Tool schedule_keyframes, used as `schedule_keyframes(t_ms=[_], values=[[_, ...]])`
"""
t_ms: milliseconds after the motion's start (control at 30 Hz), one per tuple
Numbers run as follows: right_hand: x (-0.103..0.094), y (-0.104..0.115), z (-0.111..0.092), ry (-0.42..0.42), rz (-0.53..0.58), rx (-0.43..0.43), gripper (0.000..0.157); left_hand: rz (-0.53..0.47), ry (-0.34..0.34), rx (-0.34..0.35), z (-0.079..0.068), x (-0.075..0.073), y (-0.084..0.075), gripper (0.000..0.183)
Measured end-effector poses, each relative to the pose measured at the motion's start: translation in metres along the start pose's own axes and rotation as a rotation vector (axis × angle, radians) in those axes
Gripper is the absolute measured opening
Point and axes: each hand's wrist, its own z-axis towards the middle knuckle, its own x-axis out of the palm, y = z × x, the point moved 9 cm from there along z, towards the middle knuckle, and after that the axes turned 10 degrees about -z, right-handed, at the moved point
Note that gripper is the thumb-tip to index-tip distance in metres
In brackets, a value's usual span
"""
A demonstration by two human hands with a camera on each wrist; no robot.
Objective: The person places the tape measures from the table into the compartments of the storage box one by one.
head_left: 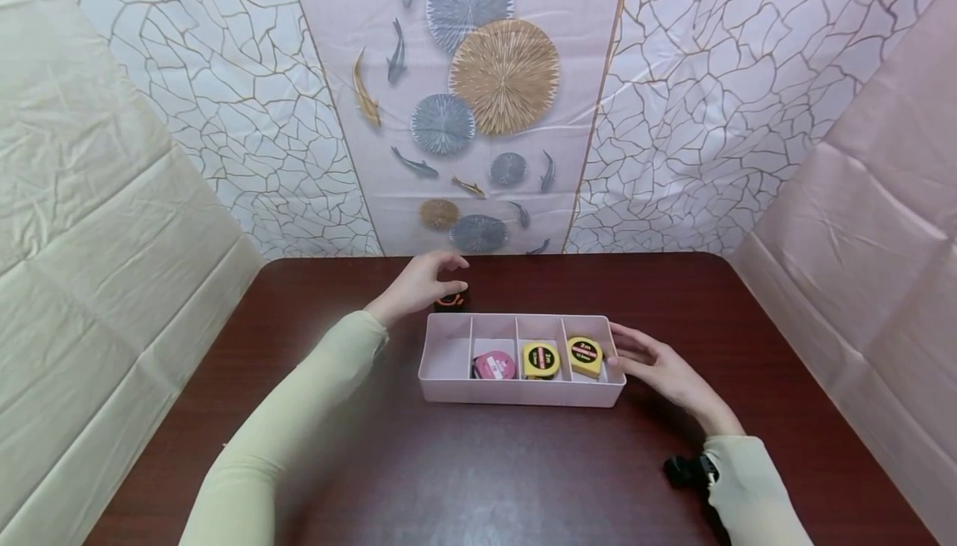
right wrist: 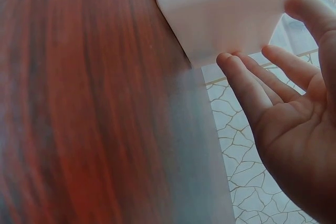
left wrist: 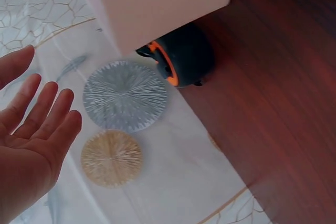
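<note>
A pale pink divided tray (head_left: 519,394) lies on the table. From left to right, a pink tape measure (head_left: 495,365), a yellow tape measure (head_left: 541,360) and another yellow tape measure (head_left: 586,356) sit in its second, third and fourth compartments. Behind the tray's back left part is a black and orange tape measure (head_left: 451,301), partly hidden in the head view; its round body (left wrist: 188,56) shows in the left wrist view. My left hand (head_left: 420,284) hovers by it, fingers spread and apart from it. With extended fingertips, my right hand (right wrist: 299,103) touches the tray's right end.
The dark red wooden table (head_left: 463,463) reaches back to a patterned cloth (head_left: 478,114). Cream cloth (head_left: 90,280) hangs on the left and pinkish cloth (head_left: 860,197) on the right. A black device (head_left: 689,471) is at the right wrist.
</note>
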Motion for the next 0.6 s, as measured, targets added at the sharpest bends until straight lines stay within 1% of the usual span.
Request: schedule_keyframes(t_ms=[200,333,433,600], values=[[0.0,0.0,0.0,-0.006,0.01,-0.006,0.068,-0.008,0.002,-0.037,-0.002,0.004,0.014,0.038],[0.001,0.0,-0.001,0.001,0.022,-0.008,0.068,-0.01,0.027,-0.059,-0.005,0.01,0.026,0.041],[0.002,0.0,-0.001,0.004,0.02,-0.008,0.068,-0.012,0.042,-0.061,-0.007,0.013,0.031,0.04],[0.001,0.0,-0.001,-0.001,0.021,-0.011,0.068,-0.015,0.042,-0.065,-0.007,0.016,0.039,0.038]])
